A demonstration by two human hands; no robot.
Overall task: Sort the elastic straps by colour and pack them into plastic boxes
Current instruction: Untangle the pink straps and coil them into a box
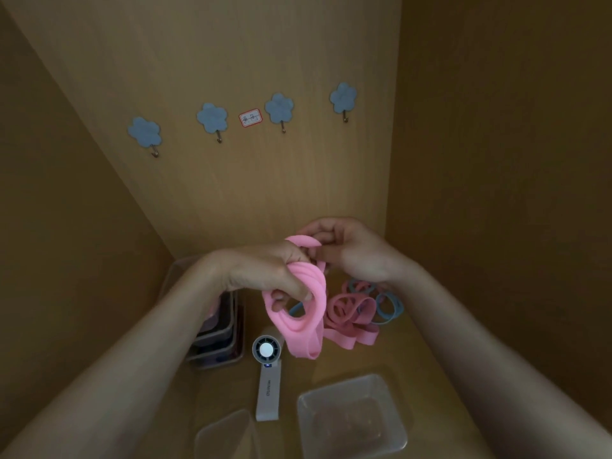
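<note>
The left hand (271, 276) is curled round a bundle of pink straps (313, 299) held above the table. The right hand (351, 253) pinches the top loop, probably to coil one colour compactly for packing. The mixed pile (351, 309) of pink and blue straps lies just behind; an empty clear box (351, 419) sits nearer, beside a handheld fan (268, 376) and stacked boxes (215, 332).

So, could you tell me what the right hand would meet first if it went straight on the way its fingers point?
The right hand points leftward, so probably the pink straps it pinches, then the left hand just behind; depth is unclear.
</note>
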